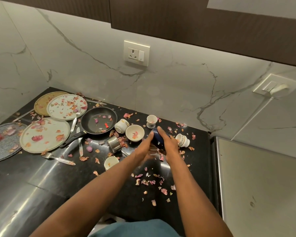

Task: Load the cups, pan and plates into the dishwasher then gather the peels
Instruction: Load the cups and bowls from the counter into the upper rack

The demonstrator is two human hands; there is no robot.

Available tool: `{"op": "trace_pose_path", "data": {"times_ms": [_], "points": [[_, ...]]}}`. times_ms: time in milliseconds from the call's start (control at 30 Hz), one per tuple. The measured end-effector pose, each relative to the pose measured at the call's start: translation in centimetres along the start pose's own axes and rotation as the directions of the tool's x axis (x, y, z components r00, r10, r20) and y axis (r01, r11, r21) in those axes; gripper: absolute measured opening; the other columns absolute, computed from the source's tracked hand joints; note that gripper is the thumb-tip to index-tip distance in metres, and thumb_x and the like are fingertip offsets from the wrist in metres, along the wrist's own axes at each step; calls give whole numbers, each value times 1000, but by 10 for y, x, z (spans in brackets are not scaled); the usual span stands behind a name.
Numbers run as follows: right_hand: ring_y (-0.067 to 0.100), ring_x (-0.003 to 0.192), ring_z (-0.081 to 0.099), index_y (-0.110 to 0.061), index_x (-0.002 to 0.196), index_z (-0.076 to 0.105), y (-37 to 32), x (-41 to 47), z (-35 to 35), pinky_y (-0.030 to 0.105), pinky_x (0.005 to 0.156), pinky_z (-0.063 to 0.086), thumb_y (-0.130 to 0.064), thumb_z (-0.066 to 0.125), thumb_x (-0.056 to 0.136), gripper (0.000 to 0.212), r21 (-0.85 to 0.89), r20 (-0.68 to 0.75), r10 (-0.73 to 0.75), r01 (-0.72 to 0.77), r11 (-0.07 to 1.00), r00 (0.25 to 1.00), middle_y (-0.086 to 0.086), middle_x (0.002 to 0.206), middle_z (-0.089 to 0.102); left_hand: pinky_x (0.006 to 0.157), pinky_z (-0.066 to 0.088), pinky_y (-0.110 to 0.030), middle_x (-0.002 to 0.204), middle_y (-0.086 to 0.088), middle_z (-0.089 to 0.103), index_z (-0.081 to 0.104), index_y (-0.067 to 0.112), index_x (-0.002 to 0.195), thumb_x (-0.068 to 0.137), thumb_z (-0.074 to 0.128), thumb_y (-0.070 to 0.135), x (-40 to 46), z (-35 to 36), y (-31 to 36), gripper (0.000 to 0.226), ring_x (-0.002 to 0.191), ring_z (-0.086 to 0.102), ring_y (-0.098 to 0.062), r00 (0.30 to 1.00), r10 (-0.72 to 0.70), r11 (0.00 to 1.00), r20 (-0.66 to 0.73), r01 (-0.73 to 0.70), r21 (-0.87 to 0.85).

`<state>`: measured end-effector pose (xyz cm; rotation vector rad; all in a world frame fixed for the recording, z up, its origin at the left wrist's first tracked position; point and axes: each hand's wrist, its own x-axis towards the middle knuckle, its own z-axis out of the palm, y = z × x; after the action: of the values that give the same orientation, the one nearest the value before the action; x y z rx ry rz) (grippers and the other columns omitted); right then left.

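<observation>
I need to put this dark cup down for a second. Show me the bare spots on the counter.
The clearest room is the near-left counter, this side of the fork. Everything behind is crowded: plates, pan and cups. Peels litter the stretch beneath your hands.

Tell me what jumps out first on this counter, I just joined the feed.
Both hands, left hand and right hand, meet around a dark blue cup near the middle of the black counter. Pink and orange peels are scattered everywhere. At the left lie dirty plates and a black pan, with small white cups between the pan and the hands.
</observation>
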<state>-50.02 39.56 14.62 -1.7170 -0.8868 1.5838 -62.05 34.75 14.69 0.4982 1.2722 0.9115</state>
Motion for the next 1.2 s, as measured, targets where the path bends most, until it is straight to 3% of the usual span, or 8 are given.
{"op": "trace_pose_path", "data": {"times_ms": [133, 267, 400, 800, 933, 1067, 1200], "points": [[35, 111, 69, -18, 127, 63, -4, -7, -15, 54, 100, 56, -74, 90, 53, 96, 110, 215, -114, 92, 990, 970, 15, 121, 70, 86, 54, -41, 118, -10, 63, 46, 19, 135, 96, 49, 62, -12, 2, 21, 58, 107, 63, -27, 996, 58, 998, 64, -59, 7], [34, 111, 70, -18, 125, 67, -3, -19, -34, 52, 101, 55, -63, 92, 58, 84, 34, 320, -189, 188, 982, 928, 11, 115, 75, 96, 50, -45, 143, -17, 53, 40, 17, 148, 93, 48, 68, -12, -3, 23, 75, 116, 58, -29, 992, 80, 976, 96, -98, 194], [31, 108, 72, -10, 126, 66, 2, -27, -48, 47, 100, 57, -40, 95, 62, 76, 15, 350, -209, 217, 976, 913, 10, 111, 77, 103, 48, -48, 143, -15, 53, 45, 20, 145, 93, 47, 70, -16, -1, 19, 72, 122, 57, -32, 986, 77, 943, 144, -119, 310], [25, 117, 68, -21, 130, 65, 21, -59, -75, 49, 105, 53, -19, 94, 70, 67, -2, 378, -300, 325, 946, 876, 4, 122, 72, 110, 44, -54, 144, -13, 52, 49, 36, 144, 78, 69, 72, -38, 1, 7, 77, 126, 56, -35, 954, 53, 913, 295, -166, 373], [23, 118, 66, -27, 131, 63, 26, -78, -75, 45, 103, 55, -31, 97, 63, 76, -12, 325, -335, 358, 933, 884, -1, 124, 71, 110, 43, -53, 147, -10, 50, 47, 37, 144, 81, 69, 68, -54, 6, 6, 73, 126, 56, -31, 942, 65, 911, 331, -191, 366], [22, 120, 65, -33, 134, 60, 32, -103, -75, 37, 94, 59, -31, 96, 65, 77, -15, 267, -393, 411, 911, 880, -1, 128, 68, 105, 49, -51, 143, -4, 52, 49, 33, 144, 88, 60, 69, -77, 12, 3, 67, 122, 60, -28, 934, 118, 923, 336, -228, 310], [18, 121, 63, -40, 134, 61, 51, -130, -79, 42, 99, 58, -26, 95, 67, 77, -27, 213, -413, 428, 903, 885, -7, 127, 68, 90, 59, -48, 132, -4, 61, 60, 32, 134, 91, 62, 59, -100, 16, -11, 50, 109, 70, -30, 942, 143, 938, 304, -227, 261]]}}
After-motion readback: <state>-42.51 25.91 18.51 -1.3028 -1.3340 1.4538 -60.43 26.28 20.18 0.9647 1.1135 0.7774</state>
